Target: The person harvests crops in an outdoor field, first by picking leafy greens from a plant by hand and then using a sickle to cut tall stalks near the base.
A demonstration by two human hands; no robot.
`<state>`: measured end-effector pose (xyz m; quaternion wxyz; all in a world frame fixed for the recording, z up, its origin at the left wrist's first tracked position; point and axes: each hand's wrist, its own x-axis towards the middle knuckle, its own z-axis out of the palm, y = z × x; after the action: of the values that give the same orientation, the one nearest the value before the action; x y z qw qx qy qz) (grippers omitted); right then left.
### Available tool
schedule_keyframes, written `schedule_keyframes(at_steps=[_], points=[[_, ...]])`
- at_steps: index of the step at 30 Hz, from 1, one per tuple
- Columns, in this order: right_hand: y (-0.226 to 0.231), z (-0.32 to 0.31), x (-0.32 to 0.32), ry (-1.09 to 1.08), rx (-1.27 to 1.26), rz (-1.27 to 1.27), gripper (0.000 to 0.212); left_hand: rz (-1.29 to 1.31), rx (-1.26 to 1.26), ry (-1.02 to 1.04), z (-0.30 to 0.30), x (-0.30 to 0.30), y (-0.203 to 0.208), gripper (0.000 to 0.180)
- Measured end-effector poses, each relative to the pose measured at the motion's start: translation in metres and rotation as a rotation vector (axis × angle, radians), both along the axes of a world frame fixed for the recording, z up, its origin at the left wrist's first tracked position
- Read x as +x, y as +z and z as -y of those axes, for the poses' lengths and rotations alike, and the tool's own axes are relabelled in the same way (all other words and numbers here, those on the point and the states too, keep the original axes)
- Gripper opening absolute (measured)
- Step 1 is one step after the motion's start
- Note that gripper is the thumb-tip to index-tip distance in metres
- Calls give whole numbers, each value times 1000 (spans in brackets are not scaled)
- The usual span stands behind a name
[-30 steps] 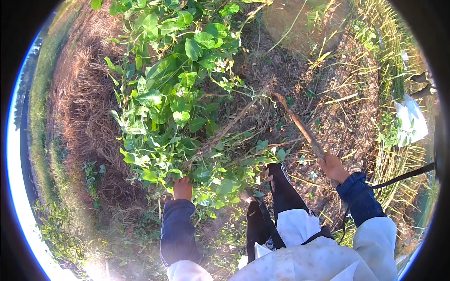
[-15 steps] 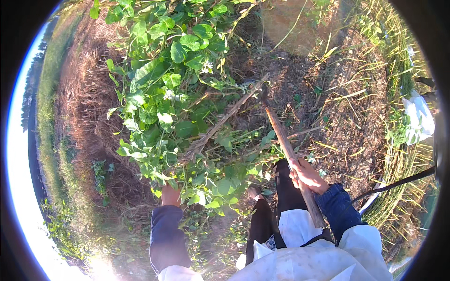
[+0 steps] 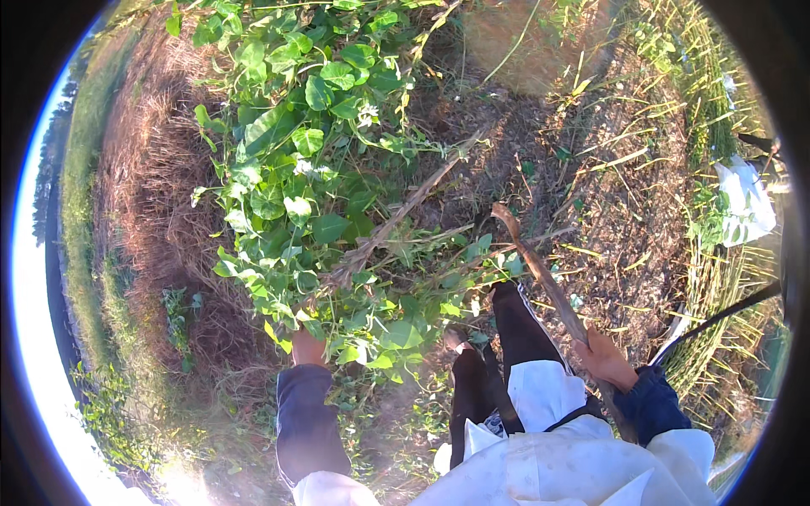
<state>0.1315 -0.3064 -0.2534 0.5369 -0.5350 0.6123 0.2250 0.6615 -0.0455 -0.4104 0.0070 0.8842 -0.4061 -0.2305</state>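
My left hand (image 3: 309,347) is closed at the lower end of a large bunch of green leafy vine (image 3: 268,202), its fingertips hidden among the leaves. A dry brown stalk (image 3: 405,207) slants through the vine toward that hand. My right hand (image 3: 606,358) is wrapped around the lower part of a long wooden handle (image 3: 547,282) belonging to a tool. The handle points up and left, its far end beside the vine. The tool's dark head is hard to make out there against the shaded soil.
My dark-trousered leg (image 3: 516,329) and a foot (image 3: 456,340) are just below the vine. Brown soil with dry litter (image 3: 624,219) lies to the right. Laid stalks (image 3: 717,312) and white plastic (image 3: 744,202) are at the far right, dry grass (image 3: 160,177) at left.
My right hand has moved right and down, drawing the wooden-handled tool back toward my body and away from the dry stalk. My left hand stays at the vine.
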Motion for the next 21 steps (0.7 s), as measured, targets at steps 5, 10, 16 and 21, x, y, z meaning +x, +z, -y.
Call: schedule_keyframes(at_steps=[5,10,16,21], points=[[53,-65,-46,-413,128,-1,25,386,385,-783,23,-19,21,17],[-4,-48,2,-485,232,306,28,419,235,-839,14,-8,56,26],[-113,0,160,-521,294,726,46,311,230,-490,-11,-24,89,29],[-151,60,266,-219,112,577,38,307,75,-396,-29,-21,56,32]])
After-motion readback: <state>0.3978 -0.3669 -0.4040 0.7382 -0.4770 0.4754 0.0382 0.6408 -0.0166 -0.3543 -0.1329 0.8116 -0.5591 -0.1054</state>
